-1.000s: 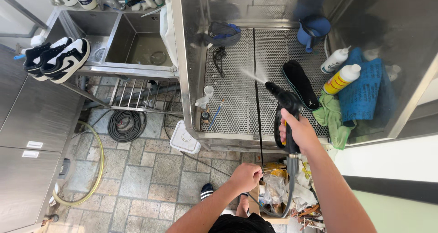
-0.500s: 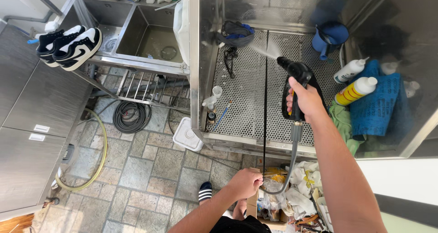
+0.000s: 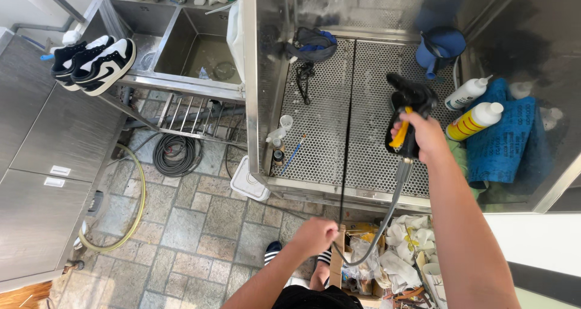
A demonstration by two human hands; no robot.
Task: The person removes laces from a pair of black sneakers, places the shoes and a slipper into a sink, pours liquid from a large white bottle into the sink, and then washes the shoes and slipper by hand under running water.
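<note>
Right hand [image 3: 423,136], right of centre frame, grips the black spray gun [image 3: 408,112], its long axis pointing up-frame over the perforated wash tray [image 3: 327,121]; left hand [image 3: 315,236], lower centre, is clenched around its grey hose [image 3: 387,215].

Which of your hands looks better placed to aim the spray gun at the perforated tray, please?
Right: the right hand already grips the spray gun above the perforated tray; the left hand is low, outside it.

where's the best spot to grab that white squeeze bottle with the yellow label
Grip the white squeeze bottle with the yellow label around its broad labelled body, coming from above. It lies tilted on the blue cloth, cap up-right, with the long side exposed; the narrow cap end gives less hold.
</note>
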